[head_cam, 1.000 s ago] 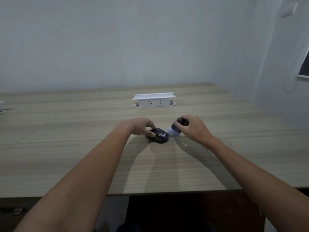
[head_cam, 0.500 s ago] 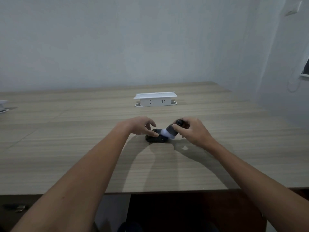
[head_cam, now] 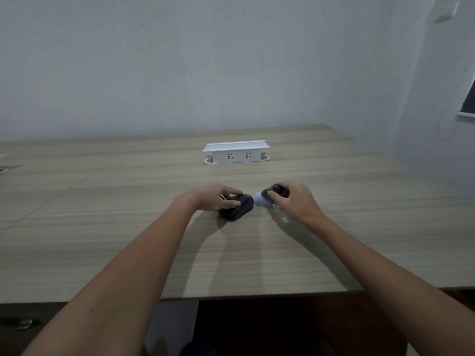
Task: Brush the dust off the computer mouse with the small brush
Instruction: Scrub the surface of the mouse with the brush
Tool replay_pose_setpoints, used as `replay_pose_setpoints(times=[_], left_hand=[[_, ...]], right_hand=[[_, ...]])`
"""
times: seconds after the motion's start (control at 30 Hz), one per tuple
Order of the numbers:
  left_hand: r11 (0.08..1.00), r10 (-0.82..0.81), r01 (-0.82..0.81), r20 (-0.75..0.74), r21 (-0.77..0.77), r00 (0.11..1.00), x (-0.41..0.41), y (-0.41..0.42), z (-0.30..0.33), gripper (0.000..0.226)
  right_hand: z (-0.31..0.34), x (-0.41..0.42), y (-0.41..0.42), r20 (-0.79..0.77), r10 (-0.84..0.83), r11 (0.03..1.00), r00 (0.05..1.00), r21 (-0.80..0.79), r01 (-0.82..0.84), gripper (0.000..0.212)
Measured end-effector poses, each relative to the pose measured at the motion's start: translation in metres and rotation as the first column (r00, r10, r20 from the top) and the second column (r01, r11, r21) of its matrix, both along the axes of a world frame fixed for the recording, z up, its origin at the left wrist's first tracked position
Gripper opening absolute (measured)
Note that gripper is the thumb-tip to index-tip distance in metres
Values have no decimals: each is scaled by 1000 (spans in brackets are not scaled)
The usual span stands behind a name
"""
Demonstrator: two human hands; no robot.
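A black computer mouse [head_cam: 238, 208] lies on the wooden table [head_cam: 128, 214], a little beyond mid-depth. My left hand [head_cam: 210, 196] grips its left side with fingers over the top. My right hand [head_cam: 293, 201] holds a small brush [head_cam: 267, 197] with a dark handle and pale bristles. The bristle tip sits just right of the mouse's far end, very close to it; contact cannot be judged. Part of the brush handle is hidden inside my right fist.
A white power socket box [head_cam: 236, 151] stands on the table behind the hands. A pale object [head_cam: 2, 163] shows at the far left edge. The table's front edge [head_cam: 257, 294] runs below my forearms, and walls close the back and right side.
Half a second ago the bristles lay on top of the mouse; now the brush has swept off to the right of it. My left hand has kept its hold on the mouse.
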State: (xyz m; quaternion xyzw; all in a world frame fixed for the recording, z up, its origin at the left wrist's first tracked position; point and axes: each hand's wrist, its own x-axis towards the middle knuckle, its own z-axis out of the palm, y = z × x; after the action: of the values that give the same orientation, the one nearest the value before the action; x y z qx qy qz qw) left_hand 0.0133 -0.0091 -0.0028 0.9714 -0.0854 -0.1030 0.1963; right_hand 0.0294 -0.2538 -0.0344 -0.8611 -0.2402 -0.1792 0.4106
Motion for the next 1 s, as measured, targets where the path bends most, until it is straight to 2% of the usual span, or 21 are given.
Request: replay_pose_setpoints(times=[0.03,0.1,0.17,0.2,0.27,0.33,0.37,0.5,0.53,0.67,0.7,0.8,0.83,0.93,1.0], left_hand=[[1000,-3,3,4,-9,1000,0,1,-1,50],[999,-15,15,12,-28,1000,1,2,-2,47],[999,-25,25,17,-34,1000,2,3,-3,46],[999,-25,26,22,-33,999,4,3,-4,46],[999,-16,17,28,-34,999,6,4,-5,48],[999,-10,11,26,-41,1000,6,4,-6,48],[999,-8,9,28,-43,1000,6,4,-7,48],[999,3,-1,40,-41,999,8,6,-8,50],[999,3,-1,35,-38,999,8,5,-8,50],[999,-3,4,21,-39,1000,6,4,-5,49],[999,-3,4,19,-38,1000,6,3,-5,49],[1000,2,-1,16,-17,1000,6,3,-4,51],[1000,0,0,16,-9,1000,6,2,-4,50],[1000,2,-2,6,-2,1000,6,1,-3,50],[1000,10,-10,0,4,1000,6,1,-3,50]], right_hand=[[1,1,-1,1,-29,999,1000,43,29,21],[5,0,-1,-34,47,992,998,116,-43,19],[7,-4,2,-86,219,974,972,78,-213,16],[6,-6,4,-91,244,970,966,9,-244,16],[3,-3,8,-36,145,985,989,-89,-148,18],[4,1,7,36,-4,996,999,-84,7,22],[5,1,5,45,-14,998,999,-61,17,23],[7,-9,4,-80,262,963,962,-42,-266,19],[5,-11,6,-94,265,961,960,-60,-271,18],[5,-1,4,44,30,990,999,-140,-23,20],[6,-2,3,47,38,990,998,-137,-32,20],[8,-6,4,-75,252,961,965,-101,-259,18],[6,-8,5,-106,278,951,955,-111,-289,17],[4,-2,10,-2,101,975,995,-197,-99,21],[6,2,7,55,22,981,998,-193,-11,22]])
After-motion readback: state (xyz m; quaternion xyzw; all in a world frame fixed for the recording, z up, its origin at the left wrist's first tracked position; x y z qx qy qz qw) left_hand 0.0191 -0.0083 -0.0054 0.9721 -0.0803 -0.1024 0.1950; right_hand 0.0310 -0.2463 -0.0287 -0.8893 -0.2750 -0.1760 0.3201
